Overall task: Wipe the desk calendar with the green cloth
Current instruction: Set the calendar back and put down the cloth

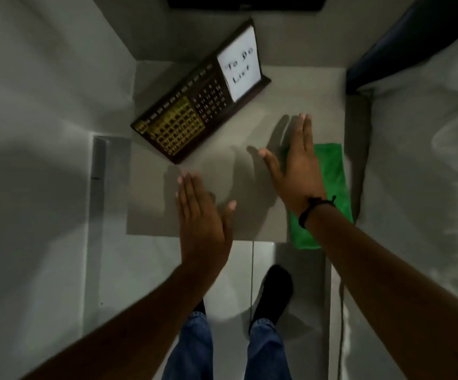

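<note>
A dark wooden desk calendar (192,111) leans at an angle at the back left of a small grey table (222,160), with a gold grid on its left part and a white "To Do List" pad on its right. A green cloth (332,174) lies along the table's right edge, its near end hanging over the front. My right hand (296,165) hovers flat over the cloth's left side, fingers straight, holding nothing. My left hand (202,218) is flat and open above the table's front edge, below the calendar.
A bed with white bedding (425,160) lies right beside the table on the right. Grey walls (44,105) close in on the left and behind. Pale floor tiles (145,270) and my feet in dark socks show below the table's front edge.
</note>
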